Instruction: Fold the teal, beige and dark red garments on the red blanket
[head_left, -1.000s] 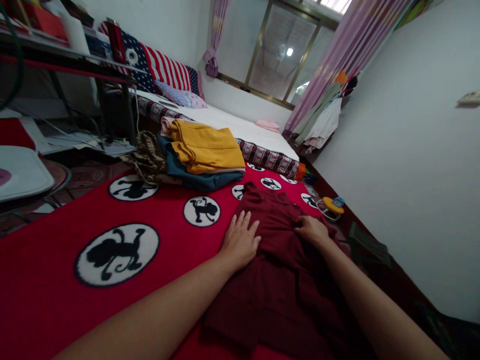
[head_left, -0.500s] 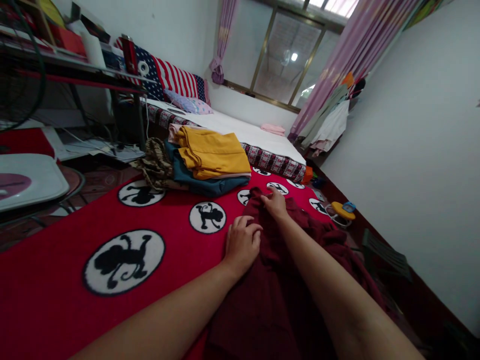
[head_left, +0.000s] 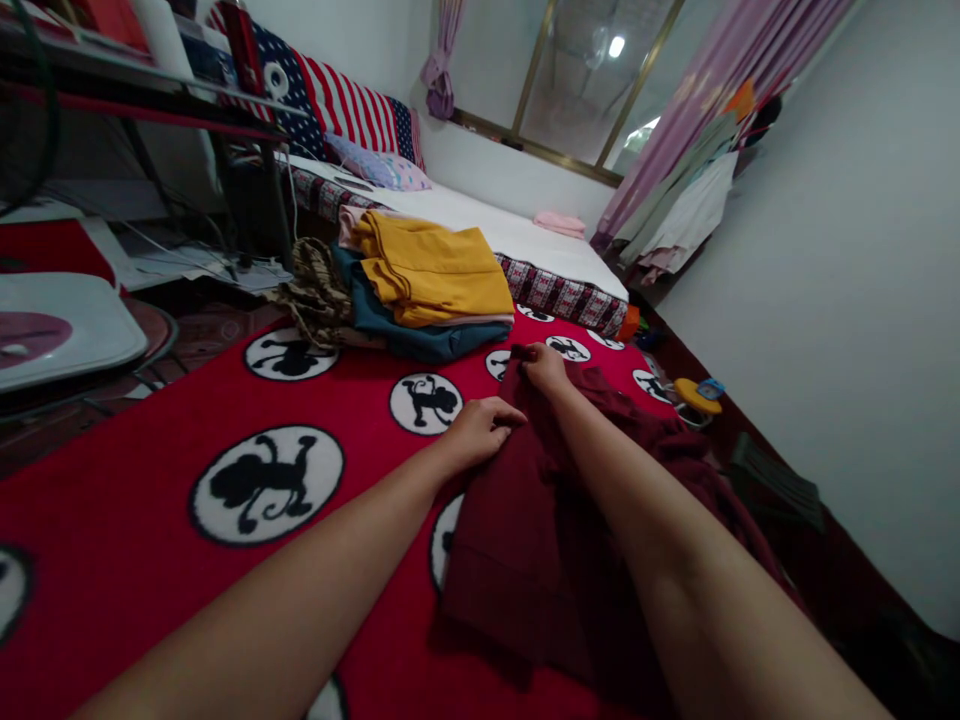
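Note:
A dark maroon garment lies spread on a red blanket printed with black monkey figures in white circles. My left hand is closed, pinching the garment's left edge. My right hand is closed too, gripping the cloth at its far top corner. Both forearms reach forward over the garment.
A stack of folded clothes, yellow on top of teal, sits beyond the garment beside a patterned bundle. A mattress with a flag-print pillow lies behind. A white stool is at left, small toys at right by the wall.
My right hand moved from the garment's right side across to its far top corner and gripped it. My left hand went from lying flat to pinching the left edge.

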